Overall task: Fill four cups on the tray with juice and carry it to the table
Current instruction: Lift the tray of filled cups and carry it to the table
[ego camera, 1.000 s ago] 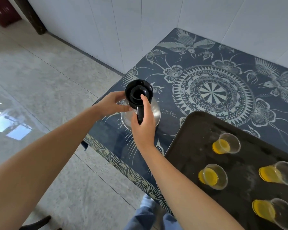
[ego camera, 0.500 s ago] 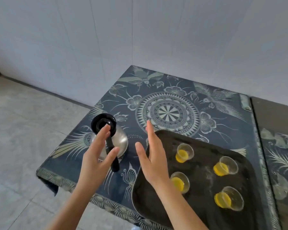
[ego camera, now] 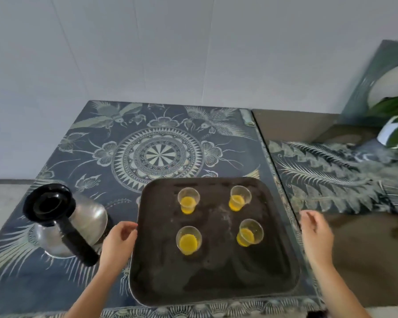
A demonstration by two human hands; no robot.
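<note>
A dark square tray (ego camera: 161,278) lies on the patterned blue tablecloth near the front edge. Several clear plastic cups stand on it, each with yellow juice in the bottom: back left cup (ego camera: 188,200), back right cup (ego camera: 240,197), front left cup (ego camera: 188,240), front right cup (ego camera: 250,232). My left hand (ego camera: 118,242) is at the tray's left rim, fingers curled and touching it or nearly so. My right hand (ego camera: 316,235) hovers just off the tray's right edge, fingers apart and holding nothing. A steel jug (ego camera: 87,218) with a black lid and handle stands left of the tray.
The blue tablecloth (ego camera: 156,154) covers the table up to a white wall. To the right is a second brown surface (ego camera: 365,260) with a patterned runner, a potted plant (ego camera: 393,129) in a white pot and a leaning panel at the back right.
Both hands have left the jug, which now stands alone on the table. They have spread to the tray's two sides. The view has swung right and now centres on the tray.
</note>
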